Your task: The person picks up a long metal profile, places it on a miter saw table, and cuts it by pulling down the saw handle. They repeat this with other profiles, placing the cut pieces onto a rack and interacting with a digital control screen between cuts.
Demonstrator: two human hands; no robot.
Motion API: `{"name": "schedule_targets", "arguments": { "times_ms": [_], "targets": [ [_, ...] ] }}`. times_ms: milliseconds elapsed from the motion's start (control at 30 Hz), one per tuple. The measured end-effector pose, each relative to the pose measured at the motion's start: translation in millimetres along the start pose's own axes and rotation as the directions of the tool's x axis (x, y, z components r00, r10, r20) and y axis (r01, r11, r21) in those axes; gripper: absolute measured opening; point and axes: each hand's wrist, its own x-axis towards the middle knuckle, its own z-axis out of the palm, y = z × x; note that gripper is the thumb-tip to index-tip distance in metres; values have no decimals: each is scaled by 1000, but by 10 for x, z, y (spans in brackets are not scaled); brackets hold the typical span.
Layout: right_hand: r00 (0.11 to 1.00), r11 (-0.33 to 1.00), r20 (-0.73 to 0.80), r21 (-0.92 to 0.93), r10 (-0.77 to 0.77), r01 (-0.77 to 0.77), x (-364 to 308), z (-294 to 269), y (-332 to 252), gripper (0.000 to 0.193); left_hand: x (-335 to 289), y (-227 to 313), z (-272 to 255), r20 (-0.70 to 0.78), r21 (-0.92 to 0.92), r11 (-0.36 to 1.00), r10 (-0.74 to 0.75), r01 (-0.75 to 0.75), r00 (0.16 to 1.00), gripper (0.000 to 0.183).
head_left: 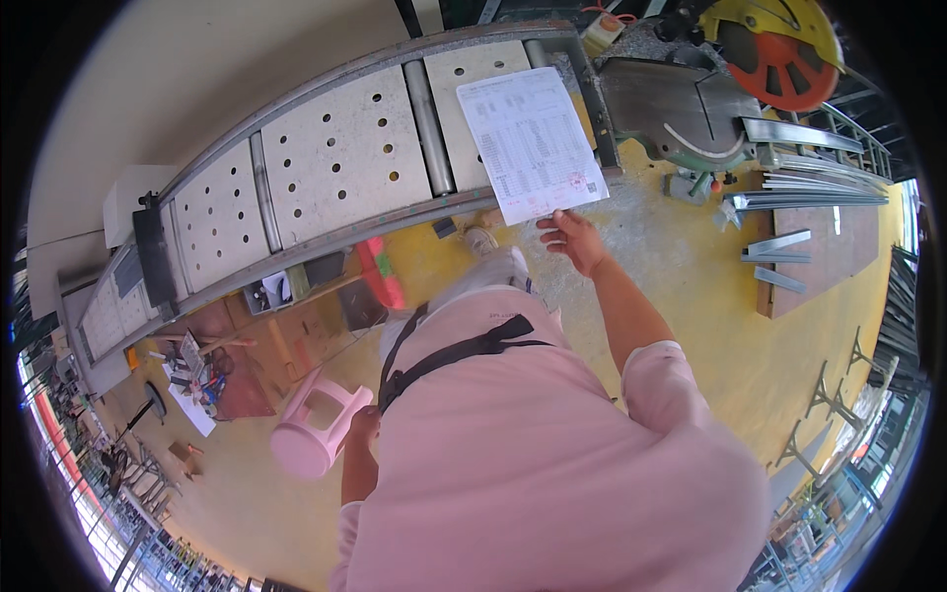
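Paper (pixel 533 143) beyond right fingers (pixel 564 226), edge at fingertips; stool (pixel 304 449) in left hand (pixel 363 432).

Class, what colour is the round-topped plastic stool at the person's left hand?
The round-topped plastic stool is pink, seen best in the head view.

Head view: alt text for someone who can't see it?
The person's right hand is at the near edge of a printed sheet on a roller table; the left hand holds a pink stool. A yellow-and-orange saw stands at upper right.
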Motion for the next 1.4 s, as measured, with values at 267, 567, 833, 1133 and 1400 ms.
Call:
{"name": "schedule_targets", "arguments": {
  "times_ms": [267, 567, 833, 1133, 1400],
  "targets": [
    [982, 998, -185, 59, 40, -29, 289, 224, -186, 31, -357, 1659, -204, -258, 16, 913, 398, -408, 880, 30],
    [981, 966, -20, -174, 192, -192, 408, 615, -283, 35, -442, 2915, -215, -297, 127, 843, 535, -523, 791, 31],
    [985, 704, 133, -710, 109, 18, 305, 557, -365, 38, -388, 2102, 4, -196, 215, 868, 487, -447, 851, 28],
    [930, -156, 250, -942, 269, 299, 302, -137, -683, 37, -110, 1389, 233, -306, -42, 924, 351, -381, 885, 29],
    [750, -92, 308, -894, 585, 438, 414, 138, -837, 39, -435, 1776, 436, -342, 70, 887, 451, -456, 824, 29]
  ]
}}
